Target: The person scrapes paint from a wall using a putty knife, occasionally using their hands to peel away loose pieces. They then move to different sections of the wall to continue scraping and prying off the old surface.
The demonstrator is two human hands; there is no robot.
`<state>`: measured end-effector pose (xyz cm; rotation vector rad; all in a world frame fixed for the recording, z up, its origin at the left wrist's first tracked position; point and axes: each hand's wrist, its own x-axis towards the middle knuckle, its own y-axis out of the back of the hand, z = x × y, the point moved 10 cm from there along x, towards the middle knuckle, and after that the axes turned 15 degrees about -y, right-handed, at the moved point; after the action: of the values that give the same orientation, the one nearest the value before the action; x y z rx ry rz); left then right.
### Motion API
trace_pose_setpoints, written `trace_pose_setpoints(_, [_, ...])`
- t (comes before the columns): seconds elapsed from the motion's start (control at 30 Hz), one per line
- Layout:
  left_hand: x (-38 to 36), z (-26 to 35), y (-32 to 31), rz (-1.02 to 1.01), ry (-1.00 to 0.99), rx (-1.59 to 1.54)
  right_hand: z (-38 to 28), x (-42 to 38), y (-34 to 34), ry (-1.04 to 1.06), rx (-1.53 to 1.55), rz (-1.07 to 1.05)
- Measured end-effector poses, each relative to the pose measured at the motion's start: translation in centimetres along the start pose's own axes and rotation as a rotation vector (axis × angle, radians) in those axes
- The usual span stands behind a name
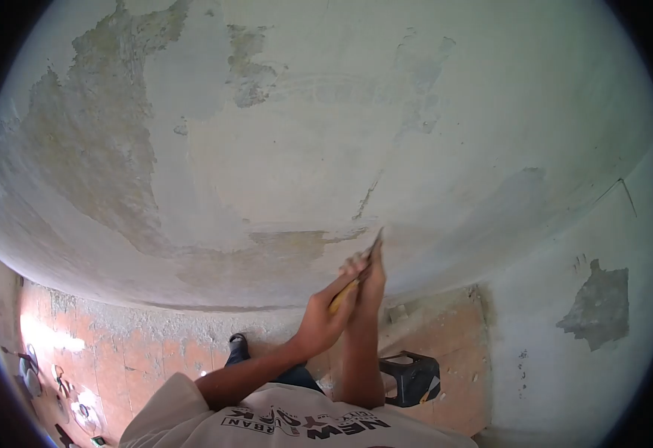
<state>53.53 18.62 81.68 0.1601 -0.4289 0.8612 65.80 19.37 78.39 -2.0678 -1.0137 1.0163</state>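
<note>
Grips a yellow-handled scraper [342, 297] closely in left hand [320, 322] and right hand [373, 279], tip at the wall [267, 172]. Shows broad pale stretches there, with rough bare patches [95, 142] left uncovered, one near the tip.

Two hands [328, 322], one tool [376, 242], one black stool [425, 378], one sandal [238, 343].

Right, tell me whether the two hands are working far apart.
No, the left hand and right hand are close together at the yellow-handled tool.
</note>
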Motion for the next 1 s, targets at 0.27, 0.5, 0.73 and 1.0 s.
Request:
trace_pose_setpoints(0.27, [4.1, 0.8, -1.1, -0.045, 0.041, -0.059, -3.8, 0.7, -2.0, 0.093, 0.088, 0.000])
trace_pose_setpoints(0.5, [-5.1, -4.6, 0.0, -0.087, 0.107, 0.057, 6.2, 0.6, 7.5, -0.235, -0.083, 0.086])
trace_pose_setpoints(0.73, [-13.0, -10.2, 2.7, -0.362, 0.404, 0.080, 16.5, -4.7, 18.9, -0.496, -0.255, 0.222])
trace_pose_setpoints(1.0, [-8.7, -9.0, 0.7, -0.571, 0.009, 0.309, 15.6, -5.7, 12.0, -0.145, -0.228, 0.077])
